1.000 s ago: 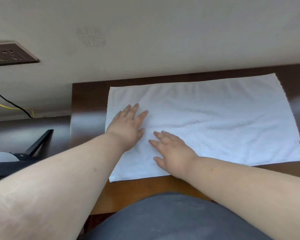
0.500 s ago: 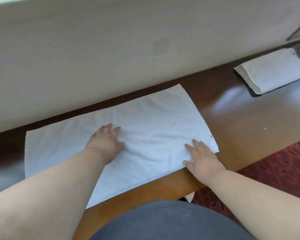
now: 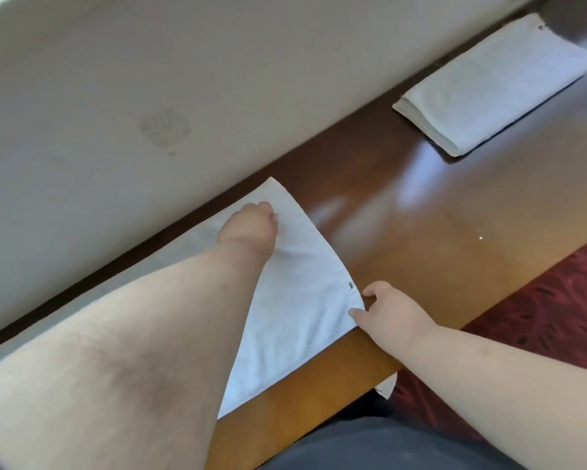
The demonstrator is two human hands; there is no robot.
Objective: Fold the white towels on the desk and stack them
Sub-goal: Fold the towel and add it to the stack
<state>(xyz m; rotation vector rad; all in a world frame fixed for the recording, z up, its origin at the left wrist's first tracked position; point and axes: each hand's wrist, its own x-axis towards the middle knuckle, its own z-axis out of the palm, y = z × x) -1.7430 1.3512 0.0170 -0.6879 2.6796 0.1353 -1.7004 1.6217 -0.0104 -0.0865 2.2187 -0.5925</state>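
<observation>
A white towel [image 3: 295, 300] lies spread flat on the brown desk [image 3: 438, 232], along the wall. My left hand [image 3: 249, 228] rests on its far right part with the fingers curled under; I cannot tell whether they pinch the cloth. My right hand [image 3: 385, 312] pinches the towel's near right corner at the desk's front edge, thumb on top. My left forearm hides much of the towel's left half. A stack of folded white towels [image 3: 495, 86] lies at the far right of the desk, next to the wall.
The beige wall [image 3: 149, 96] runs along the desk's far edge. Red patterned carpet [image 3: 556, 317] shows below the desk's front edge on the right. A small white scrap [image 3: 387, 386] hangs under the front edge. My dark-clothed lap fills the bottom of the view.
My left hand has slid right across the towel toward its far right corner and curled. My right hand has gone from lying flat to pinching the near right corner. The view has swung right.
</observation>
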